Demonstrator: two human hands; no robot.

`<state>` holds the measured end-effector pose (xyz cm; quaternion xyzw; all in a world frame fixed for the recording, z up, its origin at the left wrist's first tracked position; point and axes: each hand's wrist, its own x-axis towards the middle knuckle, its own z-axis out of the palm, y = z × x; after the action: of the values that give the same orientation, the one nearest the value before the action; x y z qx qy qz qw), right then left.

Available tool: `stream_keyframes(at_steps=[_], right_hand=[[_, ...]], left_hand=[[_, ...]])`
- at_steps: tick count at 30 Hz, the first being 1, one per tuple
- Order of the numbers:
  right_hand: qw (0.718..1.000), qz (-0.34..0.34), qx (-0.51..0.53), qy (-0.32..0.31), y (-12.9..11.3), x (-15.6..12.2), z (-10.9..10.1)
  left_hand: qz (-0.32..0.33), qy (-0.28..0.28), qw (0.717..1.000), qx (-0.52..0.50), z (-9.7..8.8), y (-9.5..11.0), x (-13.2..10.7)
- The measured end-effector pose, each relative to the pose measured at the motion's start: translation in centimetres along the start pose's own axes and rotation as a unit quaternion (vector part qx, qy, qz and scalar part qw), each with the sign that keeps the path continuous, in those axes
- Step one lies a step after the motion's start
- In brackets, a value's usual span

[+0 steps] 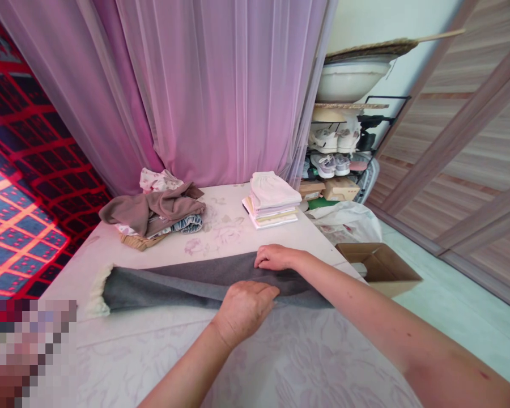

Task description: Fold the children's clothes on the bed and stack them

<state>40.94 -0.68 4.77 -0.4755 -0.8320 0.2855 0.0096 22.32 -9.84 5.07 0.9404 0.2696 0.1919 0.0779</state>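
In the head view, can see a grey garment [161,288] laid across the floral cover [306,357], frilled end at left, the other lost behind the right forearm [357,303]. Can make out the right hand [276,258] pinching its far edge; cannot tell whether the left hand [247,309], palm hidden, grips or only presses the grey garment. Beyond, can see a brown garment [151,209] half-covering a heap [191,224], and a folded stack [274,195]. Cannot identify the pale item [359,269] in the box [391,266].

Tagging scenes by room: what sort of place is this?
Likely a bedroom or similar room at home: long purple curtains, a rack with shoes, and clothes folded in a neat stack on a floral-patterned surface.
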Motion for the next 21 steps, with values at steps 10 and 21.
stream_keyframes(at_steps=[10,21], right_hand=[[0.918,0.141,0.368,0.035,5.0,-9.4,-3.5],[0.832,0.262,0.192,0.45,5.4,-8.9,7.0]], left_hand=[[-0.192,-0.053,0.98,0.012,-1.1,-4.4,4.6],[-0.253,-0.106,0.958,0.088,1.9,-8.3,4.6]])
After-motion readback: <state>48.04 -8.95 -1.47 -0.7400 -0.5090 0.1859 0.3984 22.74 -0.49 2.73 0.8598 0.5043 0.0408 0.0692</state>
